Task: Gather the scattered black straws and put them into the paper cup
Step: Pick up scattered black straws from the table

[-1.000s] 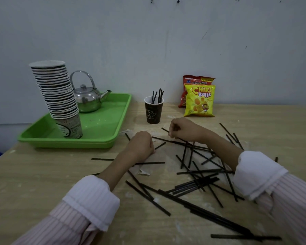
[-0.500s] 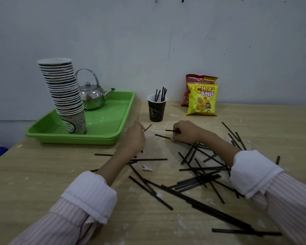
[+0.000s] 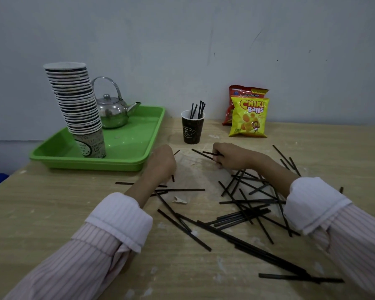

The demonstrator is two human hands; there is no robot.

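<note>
Across the middle and right of the wooden table (image 3: 41, 213) lie the scattered black straws (image 3: 245, 215), crossing one another in a loose heap that runs toward the near right corner, with a few more lying apart toward the right edge. Toward the far edge stands the dark paper cup (image 3: 191, 130), upright, with several straws already standing in it. Just in front of the cup, the right hand (image 3: 231, 156) is curled shut on one straw (image 3: 209, 153), whose dark end sticks out to the left of the fingers. Beside it, the left hand (image 3: 161, 164) rests knuckles-up on the table, closed like a fist; a short straw tip shows at its far side and another under it, but I cannot tell whether it grips them. Along the far left corner sits a green tray (image 3: 139, 152) carrying a tall stack of paper cups (image 3: 78, 105) and a metal kettle (image 3: 113, 111). Two snack bags (image 3: 248, 116) lean against the wall behind the cup
</note>
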